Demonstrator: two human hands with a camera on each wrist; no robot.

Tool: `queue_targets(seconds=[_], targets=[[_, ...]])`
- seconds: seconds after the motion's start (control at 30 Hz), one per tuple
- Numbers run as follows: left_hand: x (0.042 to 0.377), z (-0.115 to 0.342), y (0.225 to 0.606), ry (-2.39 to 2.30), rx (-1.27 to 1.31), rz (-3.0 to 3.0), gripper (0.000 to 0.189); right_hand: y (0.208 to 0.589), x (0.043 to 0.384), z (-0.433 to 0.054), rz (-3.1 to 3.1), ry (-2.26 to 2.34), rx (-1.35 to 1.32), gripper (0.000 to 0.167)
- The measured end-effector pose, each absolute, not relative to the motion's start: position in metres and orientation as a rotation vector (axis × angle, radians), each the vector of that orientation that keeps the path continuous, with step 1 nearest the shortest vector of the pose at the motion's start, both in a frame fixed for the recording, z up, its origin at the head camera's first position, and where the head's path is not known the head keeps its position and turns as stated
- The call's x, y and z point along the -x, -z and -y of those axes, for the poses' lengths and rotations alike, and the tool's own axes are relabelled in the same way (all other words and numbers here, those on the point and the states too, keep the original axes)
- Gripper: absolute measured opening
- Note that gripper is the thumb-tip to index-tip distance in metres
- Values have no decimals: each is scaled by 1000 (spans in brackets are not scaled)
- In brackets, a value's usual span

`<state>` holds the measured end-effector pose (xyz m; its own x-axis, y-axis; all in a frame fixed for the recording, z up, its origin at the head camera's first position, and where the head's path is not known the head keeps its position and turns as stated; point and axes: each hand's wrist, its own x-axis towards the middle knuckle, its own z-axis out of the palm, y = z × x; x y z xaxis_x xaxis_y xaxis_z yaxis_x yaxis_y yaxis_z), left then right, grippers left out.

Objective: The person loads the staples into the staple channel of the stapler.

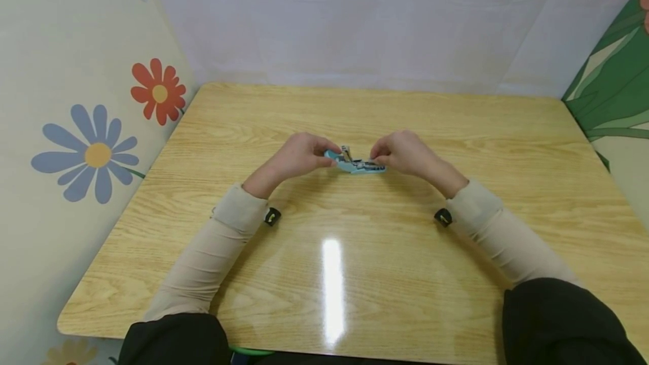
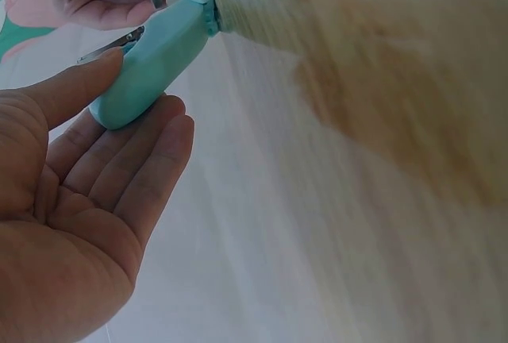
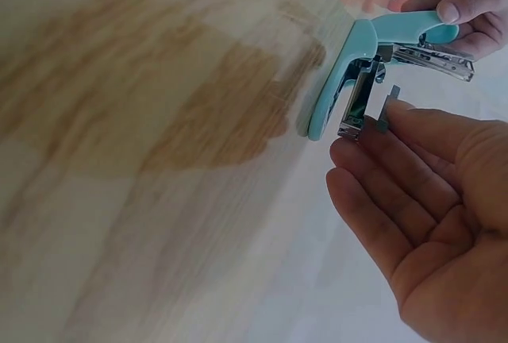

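A light teal stapler (image 1: 347,166) lies on its side over the table, swung wide apart, its metal magazine (image 3: 360,98) exposed. My left hand (image 1: 300,156) grips one end, with the thumb on one side and fingers along the other. In the left wrist view, the rounded teal end (image 2: 151,69) sits between that thumb and the fingers. My right hand (image 1: 404,152) is at the opposite end. Its thumb and fingers pinch a short grey strip of staples (image 3: 392,100) right beside the magazine; the fingers partly hide the strip.
The wood-grain table (image 1: 284,297) stretches around both hands. White sheeting (image 1: 365,27) hangs behind its far edge. A wall with painted flowers (image 1: 98,155) borders the left side, and a painted green leaf panel (image 1: 616,89) stands at the right.
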<state>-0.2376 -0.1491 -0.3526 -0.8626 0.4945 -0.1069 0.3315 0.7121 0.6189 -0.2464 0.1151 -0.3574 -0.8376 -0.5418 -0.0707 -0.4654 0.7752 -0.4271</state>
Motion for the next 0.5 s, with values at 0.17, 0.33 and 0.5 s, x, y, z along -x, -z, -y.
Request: queue_targets(seconds=[0.17, 0.33, 0.5], targets=[[238, 149, 353, -888, -664, -2652, 31, 359, 246, -115, -2781, 567, 788, 14], [238, 149, 353, -903, -662, -2644, 30, 360, 247, -114, -2793, 542, 800, 14], [238, 148, 354, -892, -659, -2663, 30, 362, 247, -113, -2806, 519, 809, 13]])
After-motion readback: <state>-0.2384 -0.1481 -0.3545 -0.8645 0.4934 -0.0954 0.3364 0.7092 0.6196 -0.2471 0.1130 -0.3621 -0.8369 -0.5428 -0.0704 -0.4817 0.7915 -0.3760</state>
